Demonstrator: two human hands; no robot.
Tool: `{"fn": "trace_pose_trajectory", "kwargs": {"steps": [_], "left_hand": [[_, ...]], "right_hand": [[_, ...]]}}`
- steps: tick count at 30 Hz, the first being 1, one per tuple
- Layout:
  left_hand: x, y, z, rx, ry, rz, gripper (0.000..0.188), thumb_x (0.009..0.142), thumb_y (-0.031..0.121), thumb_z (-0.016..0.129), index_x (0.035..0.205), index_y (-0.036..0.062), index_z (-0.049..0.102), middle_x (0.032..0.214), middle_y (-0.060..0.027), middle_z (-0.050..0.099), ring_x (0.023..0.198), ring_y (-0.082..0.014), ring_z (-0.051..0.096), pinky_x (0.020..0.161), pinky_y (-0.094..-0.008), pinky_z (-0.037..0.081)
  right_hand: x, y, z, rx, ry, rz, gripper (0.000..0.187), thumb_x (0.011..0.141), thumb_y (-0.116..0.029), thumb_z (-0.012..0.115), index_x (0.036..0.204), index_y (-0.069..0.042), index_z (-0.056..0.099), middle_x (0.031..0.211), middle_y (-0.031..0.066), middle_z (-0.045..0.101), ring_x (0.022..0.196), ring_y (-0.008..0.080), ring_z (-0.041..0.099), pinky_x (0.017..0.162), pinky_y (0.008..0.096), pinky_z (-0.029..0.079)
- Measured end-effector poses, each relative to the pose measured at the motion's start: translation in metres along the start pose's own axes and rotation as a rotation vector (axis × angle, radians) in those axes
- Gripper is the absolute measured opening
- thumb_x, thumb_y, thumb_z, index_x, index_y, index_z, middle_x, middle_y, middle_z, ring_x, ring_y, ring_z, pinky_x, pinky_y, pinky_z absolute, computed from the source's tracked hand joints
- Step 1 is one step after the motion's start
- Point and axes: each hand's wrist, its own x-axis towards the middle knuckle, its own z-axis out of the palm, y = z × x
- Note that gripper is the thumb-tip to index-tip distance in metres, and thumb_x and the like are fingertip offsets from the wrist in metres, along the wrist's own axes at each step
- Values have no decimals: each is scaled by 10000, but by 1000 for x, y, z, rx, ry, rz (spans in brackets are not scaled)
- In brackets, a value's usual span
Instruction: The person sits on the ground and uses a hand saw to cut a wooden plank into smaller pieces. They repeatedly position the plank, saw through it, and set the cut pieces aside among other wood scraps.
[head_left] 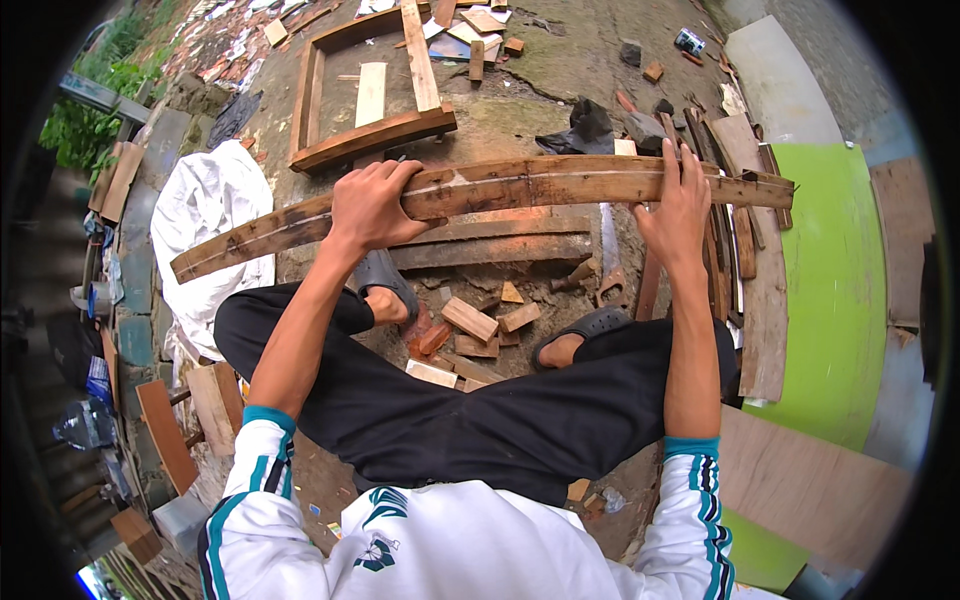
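Observation:
A long, weathered wooden plank (535, 184) stretches crosswise in front of me, with dark stains and a pale line along it. My left hand (372, 203) grips it left of the middle, thumb on the near side and fingers over the far edge. Toward its right end, my right hand (677, 207) holds it the same way, fingers reaching over the top. Beneath the plank lies a thick wooden beam (490, 248) on the ground. A hand saw (610, 288) rests between that beam and my right forearm, its blade partly hidden under the plank.
Several wood offcuts (470, 318) lie between my feet. Beyond the plank is a wooden frame (375, 138). A white cloth sack (212, 215) is at the left; stacked boards (765, 310) and a green panel (830, 290) are at the right. A black plastic bag (582, 128) lies ahead.

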Motion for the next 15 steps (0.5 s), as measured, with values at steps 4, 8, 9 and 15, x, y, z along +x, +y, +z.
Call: {"fn": "trace_pose_trajectory", "kwargs": {"steps": [4, 8, 9, 15], "left_hand": [[3, 5, 7, 30, -33, 7, 698, 605, 544, 863, 1148, 143, 688, 1008, -91, 737, 905, -278, 721, 767, -394, 561], [10, 9, 17, 39, -132, -12, 715, 611, 588, 846, 1148, 142, 688, 975, -105, 740, 898, -291, 723, 749, -407, 563], [12, 10, 21, 31, -144, -10, 720, 611, 596, 842, 1148, 142, 688, 966, -109, 740, 895, -296, 723, 746, -410, 563], [39, 18, 61, 17, -352, -13, 792, 623, 678, 795, 1122, 80, 646, 913, -140, 725, 860, -335, 712, 704, -446, 559]], "right_hand": [[0, 17, -7, 1, -5, 166, 901, 775, -204, 781, 1540, -77, 323, 1558, 189, 357, 1411, 420, 392, 1136, 541, 364], [3, 55, -24, 36, -419, 485, 672, 795, -241, 719, 1386, -6, 504, 1359, 263, 561, 1223, 422, 582, 1020, 501, 474], [3, 66, -23, 50, -488, 506, 594, 794, -243, 699, 1313, 16, 567, 1276, 277, 613, 1162, 423, 621, 990, 494, 493], [-8, 88, 27, 90, -850, 313, 325, 746, -169, 650, 926, 90, 726, 941, 309, 707, 920, 393, 721, 855, 445, 545]]}}
